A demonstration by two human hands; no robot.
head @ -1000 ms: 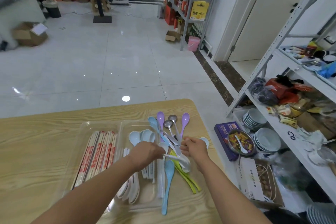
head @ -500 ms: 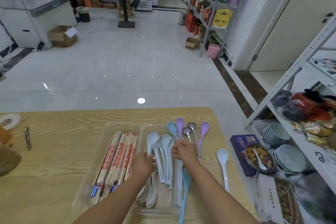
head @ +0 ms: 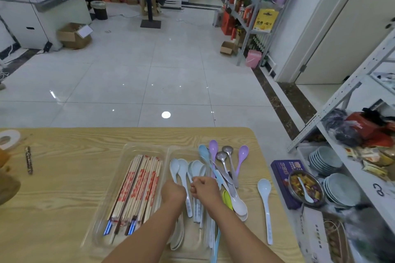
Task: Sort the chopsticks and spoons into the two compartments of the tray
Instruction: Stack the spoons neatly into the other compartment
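Left hand (head: 173, 194) and right hand (head: 207, 188) curl over the spoons (head: 195, 167) in the right compartment of the tray (head: 147, 149), likely lining them up beside the chopsticks (head: 136, 188) in the left; whether either grip clasps a handle I cannot tell

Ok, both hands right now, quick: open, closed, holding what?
Left hand: fingers curled among white spoons; grip cannot be told.
Right hand: fingers curled over them; grip cannot be told.
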